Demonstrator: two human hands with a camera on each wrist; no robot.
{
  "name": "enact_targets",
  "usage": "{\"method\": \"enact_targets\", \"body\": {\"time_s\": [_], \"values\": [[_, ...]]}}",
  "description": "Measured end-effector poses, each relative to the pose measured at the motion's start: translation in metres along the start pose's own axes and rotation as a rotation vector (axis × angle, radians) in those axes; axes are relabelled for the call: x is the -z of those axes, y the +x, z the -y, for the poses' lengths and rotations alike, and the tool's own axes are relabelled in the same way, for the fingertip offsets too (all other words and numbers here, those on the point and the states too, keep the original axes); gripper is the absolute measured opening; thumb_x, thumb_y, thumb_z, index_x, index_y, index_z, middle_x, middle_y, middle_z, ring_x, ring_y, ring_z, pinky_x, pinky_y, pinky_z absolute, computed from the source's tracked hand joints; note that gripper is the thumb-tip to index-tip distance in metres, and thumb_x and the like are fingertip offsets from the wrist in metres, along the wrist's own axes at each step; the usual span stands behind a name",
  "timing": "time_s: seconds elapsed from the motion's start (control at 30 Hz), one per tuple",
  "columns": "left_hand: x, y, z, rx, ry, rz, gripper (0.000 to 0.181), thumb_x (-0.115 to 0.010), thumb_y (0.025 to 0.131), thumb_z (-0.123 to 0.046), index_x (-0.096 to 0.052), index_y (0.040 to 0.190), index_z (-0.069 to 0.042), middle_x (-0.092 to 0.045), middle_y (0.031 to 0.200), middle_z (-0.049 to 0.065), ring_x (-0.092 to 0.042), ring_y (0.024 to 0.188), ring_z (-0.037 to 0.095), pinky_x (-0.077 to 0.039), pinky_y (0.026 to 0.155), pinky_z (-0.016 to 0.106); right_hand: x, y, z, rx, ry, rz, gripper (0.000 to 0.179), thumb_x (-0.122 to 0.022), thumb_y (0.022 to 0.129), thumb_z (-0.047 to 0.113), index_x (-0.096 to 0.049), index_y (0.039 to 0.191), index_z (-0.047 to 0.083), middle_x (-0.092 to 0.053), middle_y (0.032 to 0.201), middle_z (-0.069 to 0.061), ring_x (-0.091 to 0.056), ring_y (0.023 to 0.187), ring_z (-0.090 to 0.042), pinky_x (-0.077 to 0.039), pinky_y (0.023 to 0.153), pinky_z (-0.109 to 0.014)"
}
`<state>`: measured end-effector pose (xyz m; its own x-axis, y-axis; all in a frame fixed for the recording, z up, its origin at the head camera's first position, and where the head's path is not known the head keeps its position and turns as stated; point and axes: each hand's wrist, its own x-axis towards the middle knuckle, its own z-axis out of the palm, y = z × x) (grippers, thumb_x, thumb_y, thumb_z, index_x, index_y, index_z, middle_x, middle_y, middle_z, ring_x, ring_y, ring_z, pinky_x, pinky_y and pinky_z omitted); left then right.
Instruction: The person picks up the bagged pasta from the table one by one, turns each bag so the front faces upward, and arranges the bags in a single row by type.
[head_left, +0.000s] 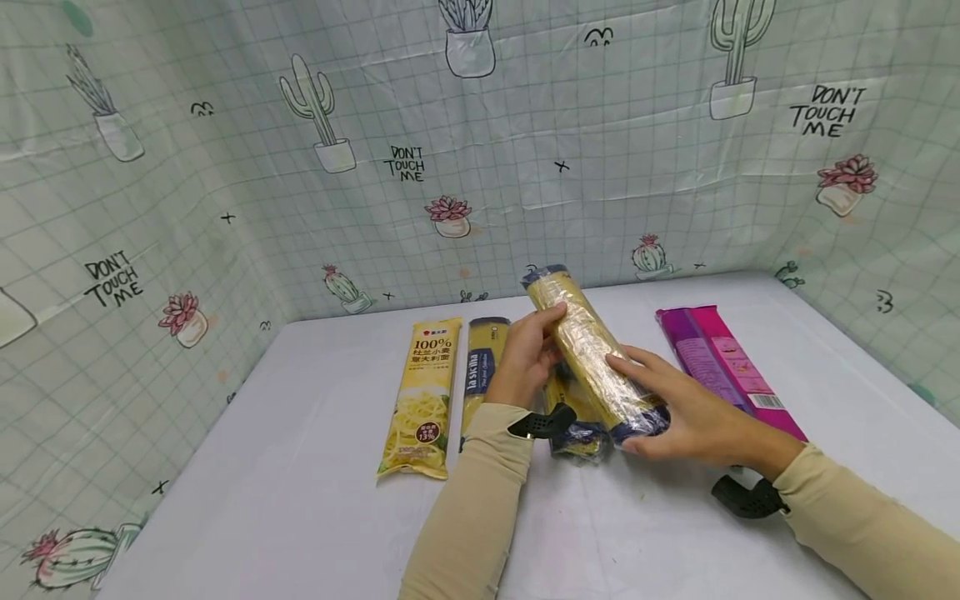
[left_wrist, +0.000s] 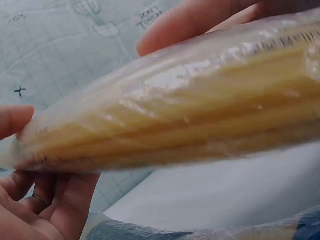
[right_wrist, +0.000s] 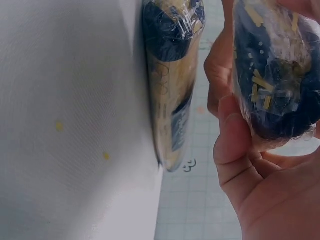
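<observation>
A clear-wrapped packet of spaghetti (head_left: 588, 354) with dark blue ends is held tilted above the table by both hands. My left hand (head_left: 525, 354) grips its left side toward the far end. Fingers of my right hand (head_left: 682, 408) lie over the near part, with the thumb at the blue end. In the right wrist view, short broken pasta pieces (right_wrist: 262, 85) show inside the wrapped end. Under the held packet, another blue-ended spaghetti packet (head_left: 581, 442) lies on the table, partly hidden. Beside it, a "la Sicilia" spaghetti packet (head_left: 478, 367) is partly covered by the left hand.
A yellow pasta packet (head_left: 420, 400) lies at the left of the row on the white table (head_left: 300, 467). To the right, a magenta and purple packet (head_left: 727, 367) is partly behind the right hand. Small yellow bits (right_wrist: 59, 126) dot the tabletop. Patterned cloth (head_left: 525, 167) walls the back and sides.
</observation>
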<state>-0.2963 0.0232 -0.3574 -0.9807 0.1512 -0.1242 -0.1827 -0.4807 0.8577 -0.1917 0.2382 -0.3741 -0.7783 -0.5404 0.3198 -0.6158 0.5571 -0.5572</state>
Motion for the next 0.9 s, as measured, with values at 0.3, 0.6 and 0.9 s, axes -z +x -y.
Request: {"method": "enact_targets", "body": {"time_s": [0.3, 0.6, 0.9], "values": [[0.003, 0.002, 0.003, -0.025, -0.076, 0.083, 0.024, -0.055, 0.098, -0.027, -0.063, 0.113, -0.010, -0.063, 0.096, 0.005, -0.062, 0.081, 0.017, -0.052, 0.066, 0.031, 0.002, 0.001, 0.003, -0.042, 0.131, -0.019, 0.095, -0.085, 0.082, 0.026, -0.031, 0.159, 0.014, -0.026, 0.158, -0.019, -0.049, 0.114, -0.029, -0.052, 0.088, -0.028], [0.004, 0.002, 0.010, -0.067, -0.123, 0.227, 0.041, -0.042, 0.102, -0.004, -0.059, 0.139, -0.008, -0.069, 0.104, 0.003, -0.067, 0.091, 0.016, -0.051, 0.079, 0.033, 0.009, 0.000, 0.006, -0.055, 0.522, -0.005, 0.082, -0.068, 0.092, 0.001, -0.024, 0.160, 0.009, -0.021, 0.157, -0.028, -0.047, 0.123, -0.045, -0.057, 0.084, -0.032], [0.002, -0.002, 0.011, -0.057, -0.153, 0.277, 0.041, -0.054, 0.104, -0.009, -0.053, 0.144, -0.020, -0.068, 0.116, 0.010, -0.069, 0.101, 0.022, -0.051, 0.089, 0.042, 0.014, 0.002, 0.007, -0.006, 0.771, 0.061, 0.078, -0.059, 0.097, 0.008, -0.014, 0.161, 0.007, -0.007, 0.160, -0.029, -0.044, 0.130, -0.015, -0.053, 0.092, -0.035]]}}
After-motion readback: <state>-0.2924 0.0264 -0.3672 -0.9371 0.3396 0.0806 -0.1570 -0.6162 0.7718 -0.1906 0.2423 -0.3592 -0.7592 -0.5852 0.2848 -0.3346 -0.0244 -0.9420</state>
